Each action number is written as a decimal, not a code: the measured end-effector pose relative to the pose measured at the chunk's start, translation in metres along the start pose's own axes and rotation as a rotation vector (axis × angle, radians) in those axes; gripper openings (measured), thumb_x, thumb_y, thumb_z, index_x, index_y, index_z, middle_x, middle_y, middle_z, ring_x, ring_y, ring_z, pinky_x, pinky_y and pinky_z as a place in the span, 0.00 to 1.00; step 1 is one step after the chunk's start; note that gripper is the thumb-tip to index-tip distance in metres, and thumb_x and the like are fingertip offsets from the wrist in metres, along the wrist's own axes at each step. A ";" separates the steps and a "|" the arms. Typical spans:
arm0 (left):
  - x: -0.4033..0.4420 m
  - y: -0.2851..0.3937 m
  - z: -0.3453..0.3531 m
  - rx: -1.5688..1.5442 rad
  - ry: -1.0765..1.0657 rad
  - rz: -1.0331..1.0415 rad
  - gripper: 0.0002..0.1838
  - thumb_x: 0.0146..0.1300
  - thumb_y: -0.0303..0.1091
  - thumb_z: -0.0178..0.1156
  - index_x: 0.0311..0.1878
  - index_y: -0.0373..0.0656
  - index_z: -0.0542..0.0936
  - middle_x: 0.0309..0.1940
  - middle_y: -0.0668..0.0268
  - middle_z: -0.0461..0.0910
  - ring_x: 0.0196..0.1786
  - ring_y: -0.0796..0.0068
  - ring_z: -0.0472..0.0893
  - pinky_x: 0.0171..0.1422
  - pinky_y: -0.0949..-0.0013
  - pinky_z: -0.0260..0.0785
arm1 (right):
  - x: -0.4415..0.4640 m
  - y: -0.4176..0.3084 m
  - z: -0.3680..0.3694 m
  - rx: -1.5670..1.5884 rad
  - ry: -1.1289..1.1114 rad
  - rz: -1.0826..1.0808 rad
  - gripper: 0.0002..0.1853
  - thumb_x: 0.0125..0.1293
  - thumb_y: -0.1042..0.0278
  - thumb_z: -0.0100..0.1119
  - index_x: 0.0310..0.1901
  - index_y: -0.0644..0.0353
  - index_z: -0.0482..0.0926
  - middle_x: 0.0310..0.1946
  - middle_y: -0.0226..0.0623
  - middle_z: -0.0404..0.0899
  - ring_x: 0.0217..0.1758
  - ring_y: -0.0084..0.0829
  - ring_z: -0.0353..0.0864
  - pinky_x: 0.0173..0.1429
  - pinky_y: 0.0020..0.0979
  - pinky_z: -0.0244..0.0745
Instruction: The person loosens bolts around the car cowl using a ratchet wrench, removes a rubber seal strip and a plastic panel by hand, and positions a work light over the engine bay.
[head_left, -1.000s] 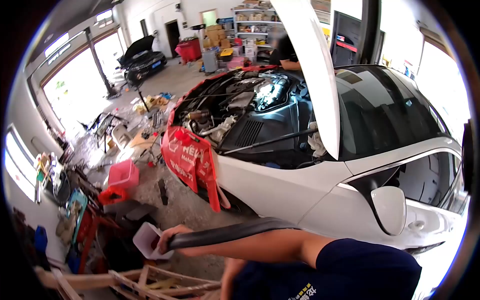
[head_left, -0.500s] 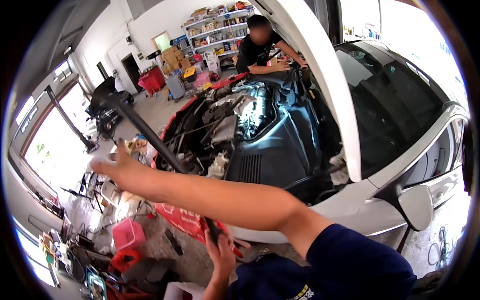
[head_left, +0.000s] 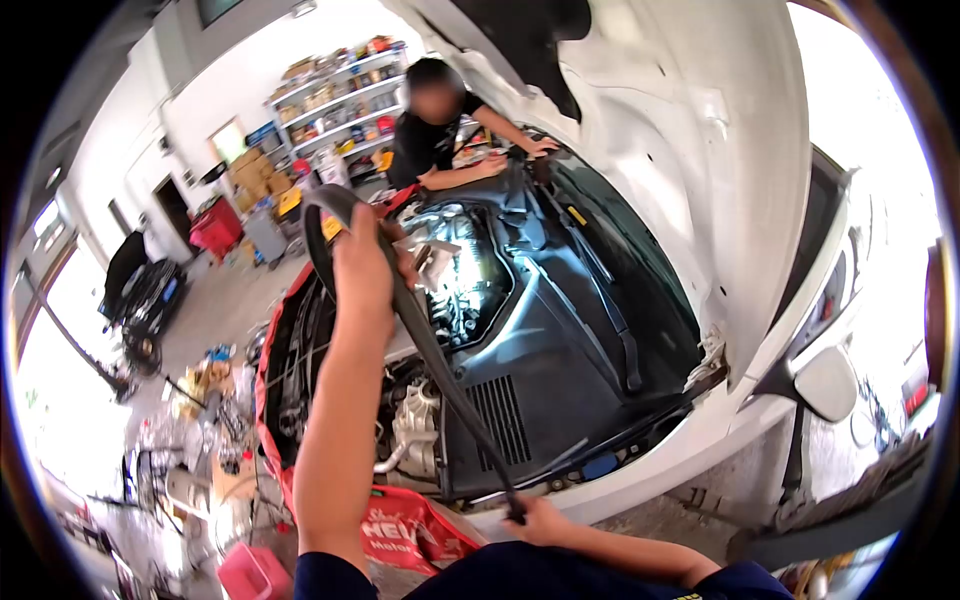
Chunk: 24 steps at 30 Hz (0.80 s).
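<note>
A long black rubber strip (head_left: 435, 355), like a sealing strip, runs slantwise over the engine bay. Its upper end bends into a loop with a small yellow label. My left hand (head_left: 368, 255) is closed round the strip near that loop, arm stretched forward. Down by the near fender, my right hand (head_left: 540, 522) grips its lower end, fingers closed. Below the strip lies a black cowl panel (head_left: 540, 390) with a slotted vent. The brightly lit engine (head_left: 462, 270) is behind my left hand. A red fender cover (head_left: 415, 530) with white lettering hangs at the car's near front.
The white hood (head_left: 690, 130) is raised on the right. Across the engine bay a co-worker in a black shirt (head_left: 425, 140) leans on the car. The side mirror (head_left: 826, 383) sticks out at right. A pink basket (head_left: 252, 572) and scattered parts lie on the left floor; shelves (head_left: 345, 105) stand behind.
My view has shifted, bringing the hood's underside into sight. The strip now stretches between both my hands across the bay. The outstretched arm that crossed the view has drawn back. The co-worker remains leaning there.
</note>
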<state>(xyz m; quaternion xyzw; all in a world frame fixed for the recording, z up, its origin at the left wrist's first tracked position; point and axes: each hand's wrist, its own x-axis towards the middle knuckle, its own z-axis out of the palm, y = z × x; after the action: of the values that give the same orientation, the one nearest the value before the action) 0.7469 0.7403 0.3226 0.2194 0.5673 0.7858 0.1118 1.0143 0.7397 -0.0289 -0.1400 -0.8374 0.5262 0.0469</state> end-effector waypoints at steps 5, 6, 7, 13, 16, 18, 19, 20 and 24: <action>0.140 -0.004 -0.019 -0.137 -0.014 -0.009 0.20 0.74 0.47 0.52 0.38 0.35 0.73 0.24 0.61 0.74 0.19 0.72 0.74 0.22 0.65 0.71 | -0.017 -0.040 -0.038 0.346 0.298 0.291 0.19 0.67 0.65 0.64 0.55 0.63 0.76 0.22 0.33 0.74 0.23 0.23 0.74 0.29 0.32 0.70; 0.160 -0.009 -0.013 -0.001 -0.044 -0.036 0.18 0.73 0.46 0.53 0.40 0.36 0.74 0.25 0.63 0.75 0.21 0.71 0.75 0.26 0.65 0.73 | -0.010 -0.047 -0.030 0.384 0.372 0.278 0.19 0.67 0.66 0.63 0.56 0.63 0.75 0.22 0.31 0.74 0.22 0.22 0.73 0.28 0.30 0.69; 0.183 -0.015 -0.006 0.137 -0.072 -0.058 0.17 0.72 0.45 0.55 0.43 0.37 0.75 0.26 0.65 0.76 0.24 0.71 0.77 0.30 0.65 0.74 | 0.002 -0.064 -0.027 0.421 0.442 0.261 0.18 0.68 0.67 0.62 0.57 0.63 0.75 0.23 0.29 0.75 0.21 0.21 0.73 0.26 0.29 0.68; 0.334 -0.099 0.063 0.390 -0.295 0.213 0.20 0.63 0.39 0.65 0.40 0.26 0.76 0.33 0.51 0.83 0.25 0.65 0.85 0.26 0.62 0.77 | 0.116 -0.122 -0.017 0.852 0.484 0.361 0.17 0.72 0.72 0.55 0.60 0.66 0.69 0.24 0.31 0.70 0.19 0.21 0.72 0.23 0.29 0.68; 0.424 -0.260 0.098 0.411 -0.662 0.364 0.33 0.60 0.51 0.65 0.57 0.30 0.73 0.42 0.44 0.84 0.52 0.51 0.84 0.57 0.53 0.74 | 0.190 -0.101 -0.002 1.153 0.563 0.362 0.11 0.72 0.71 0.54 0.52 0.62 0.69 0.23 0.33 0.69 0.20 0.27 0.73 0.24 0.34 0.73; 0.323 -0.272 0.082 0.911 -0.535 0.277 0.35 0.59 0.50 0.68 0.59 0.29 0.71 0.53 0.36 0.76 0.58 0.41 0.78 0.61 0.49 0.72 | 0.239 -0.074 -0.002 1.127 0.664 0.464 0.07 0.73 0.70 0.54 0.46 0.59 0.68 0.23 0.33 0.68 0.21 0.29 0.73 0.24 0.37 0.73; 0.299 -0.307 0.067 0.730 -0.699 0.217 0.36 0.61 0.47 0.68 0.62 0.29 0.69 0.59 0.35 0.73 0.61 0.38 0.75 0.64 0.49 0.69 | 0.262 -0.057 -0.007 1.090 0.723 0.489 0.06 0.73 0.69 0.53 0.44 0.59 0.67 0.23 0.33 0.68 0.21 0.30 0.72 0.24 0.37 0.73; 0.236 -0.318 0.044 0.711 -0.612 0.468 0.34 0.63 0.46 0.66 0.65 0.31 0.69 0.59 0.37 0.74 0.63 0.38 0.73 0.69 0.49 0.65 | 0.283 -0.039 -0.012 1.076 0.746 0.552 0.07 0.73 0.67 0.54 0.45 0.60 0.69 0.24 0.33 0.70 0.21 0.28 0.73 0.24 0.36 0.73; 0.066 -0.343 -0.073 0.583 -0.740 0.240 0.30 0.68 0.40 0.61 0.67 0.31 0.69 0.63 0.42 0.71 0.66 0.41 0.70 0.70 0.50 0.63 | 0.309 0.034 -0.009 0.938 0.412 0.365 0.11 0.73 0.62 0.55 0.45 0.62 0.74 0.27 0.33 0.76 0.24 0.26 0.75 0.28 0.33 0.74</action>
<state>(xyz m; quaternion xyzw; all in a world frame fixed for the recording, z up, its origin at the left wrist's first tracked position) 0.6292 0.8207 -0.0048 0.5703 0.6566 0.4708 0.1485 0.7268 0.8494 -0.0767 -0.3473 -0.4484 0.8047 0.1753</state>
